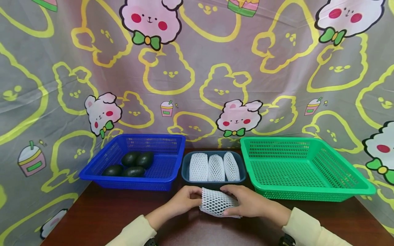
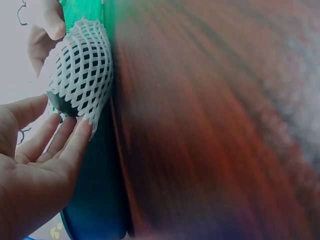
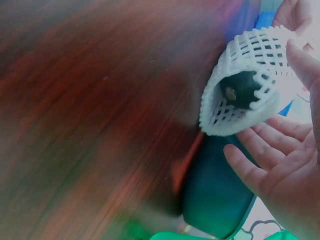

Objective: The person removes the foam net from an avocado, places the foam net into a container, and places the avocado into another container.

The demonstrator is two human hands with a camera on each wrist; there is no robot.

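Note:
A dark green avocado (image 3: 242, 90) sits inside a white foam net sleeve (image 1: 218, 203), held between both hands above the front of the table. My left hand (image 1: 186, 200) holds the left end, thumb on one side and fingers on the other; there the avocado's smooth tip (image 2: 64, 104) pokes out of the mesh. At the other end, my right hand (image 1: 247, 202) holds the sleeve with the thumb and fingers on opposite sides. The sleeve's loose mouth gapes on this side, and the avocado's stem end shows inside it.
A dark blue-grey tray (image 1: 185, 171) with three white foam sleeves (image 1: 199, 167) stands just behind the hands. To the left is a blue basket (image 1: 154, 185) with several avocados (image 1: 134, 171). A green basket (image 1: 277, 164) stands on the right. A patterned cloth (image 1: 197, 85) hangs behind.

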